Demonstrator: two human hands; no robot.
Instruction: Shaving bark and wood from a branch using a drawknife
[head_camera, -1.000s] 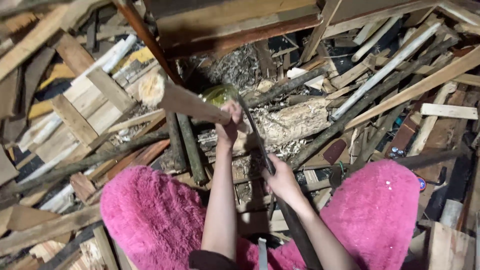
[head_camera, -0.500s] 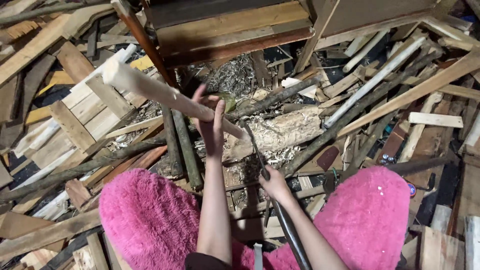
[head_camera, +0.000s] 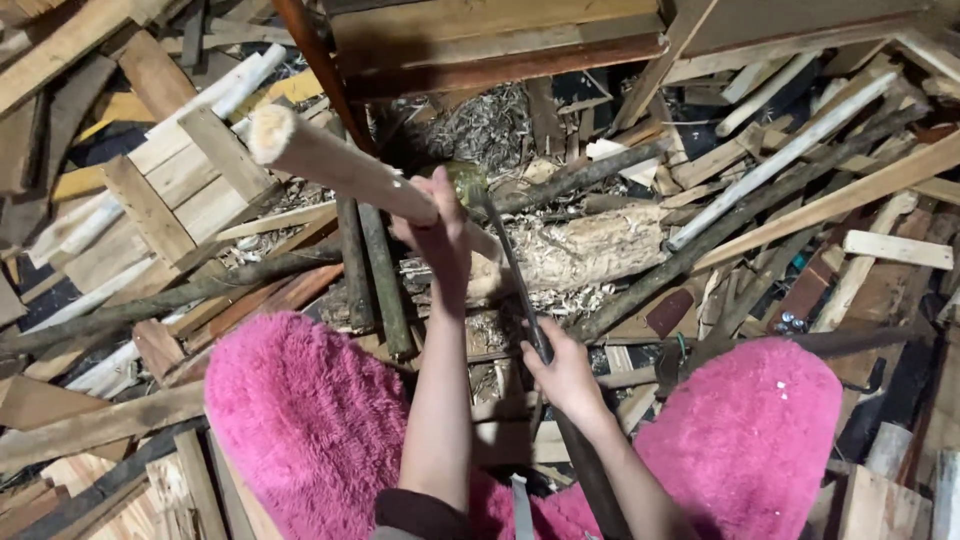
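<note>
My left hand (head_camera: 442, 238) grips a pale, peeled wooden stick (head_camera: 335, 165) near its lower end. The stick slants up to the left, and its bottom rests by a rough, chipped log (head_camera: 600, 250) lying across the pile. My right hand (head_camera: 566, 376) is closed around the dark handle of a long chopping tool (head_camera: 512, 268). The tool's thin dark blade reaches up toward the stick's base and a greenish knob (head_camera: 466, 182). Pink fluffy trouser legs (head_camera: 300, 420) frame both forearms.
Scrap planks, pallets and branches lie heaped on all sides. Two dark round poles (head_camera: 372, 270) stand left of the log, with wood shavings (head_camera: 490, 125) behind it. A reddish beam (head_camera: 500, 65) crosses the top and a long white batten (head_camera: 780, 160) slants at the right.
My left hand opened for a moment and closed on the stick again, turning it. The stick's far end swung left and up. My right hand stayed on the tool handle.
</note>
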